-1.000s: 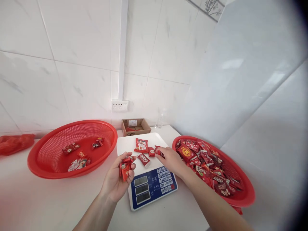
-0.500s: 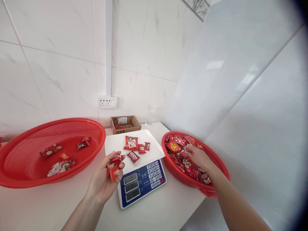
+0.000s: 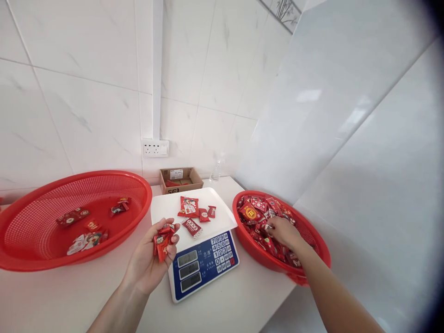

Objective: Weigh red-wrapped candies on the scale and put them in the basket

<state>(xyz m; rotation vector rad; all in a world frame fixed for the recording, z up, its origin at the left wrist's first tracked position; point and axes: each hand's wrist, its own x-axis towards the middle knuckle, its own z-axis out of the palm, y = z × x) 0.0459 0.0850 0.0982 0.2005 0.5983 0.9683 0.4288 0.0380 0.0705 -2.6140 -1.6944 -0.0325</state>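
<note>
My left hand (image 3: 149,259) is held palm up over the counter, its fingers curled round a small bunch of red wrapped candies (image 3: 163,240), just left of the scale (image 3: 197,263). My right hand (image 3: 282,231) reaches into the right red basket (image 3: 312,266), fingers bent down among the heap of red candy packets (image 3: 255,213); what the fingertips hold is hidden. Several red packets (image 3: 189,206) lie on the scale's white pan.
A large red mesh basket (image 3: 21,256) at the left holds a few packets (image 3: 86,240). A small cardboard box (image 3: 180,179) and a clear bottle (image 3: 215,171) stand at the back by the tiled wall. A slanted white panel rises at the right.
My right hand left the scale pan, where it had a packet, and moved right into the right basket, sinking deeper into the candies. The left hand kept its bunch. The view shifted right.
</note>
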